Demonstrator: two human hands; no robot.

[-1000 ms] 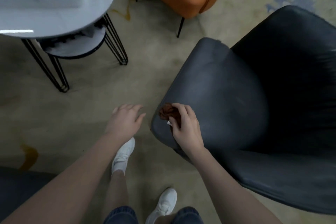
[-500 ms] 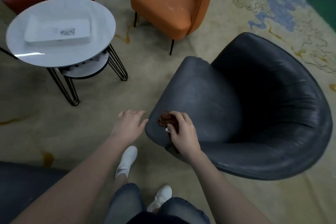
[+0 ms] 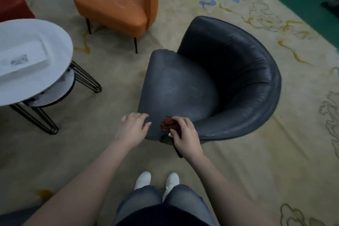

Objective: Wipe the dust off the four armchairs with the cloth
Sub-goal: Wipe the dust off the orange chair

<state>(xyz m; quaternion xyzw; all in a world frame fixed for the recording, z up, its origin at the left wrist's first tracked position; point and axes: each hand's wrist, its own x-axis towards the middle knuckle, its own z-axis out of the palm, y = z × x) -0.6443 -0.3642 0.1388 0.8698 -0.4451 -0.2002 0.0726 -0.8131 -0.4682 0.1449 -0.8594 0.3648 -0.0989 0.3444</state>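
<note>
Two hands at near edge of grey armchair (image 3: 183,86) seat.
L hand (image 3: 133,128) lies on seat edge, fingers straight, loosely spread; R hand (image 3: 185,137), at its 3 o'clock, grips bunched brown cloth (image 3: 167,125) against same edge. Beyond: round table (image 3: 60,42) at 10 o'clock, orange armchair (image 3: 117,2) at 11, red armchair (image 3: 11,5) far L.

Faded blue jeans (image 3: 142,201), white shoes (image 3: 143,180).
</note>
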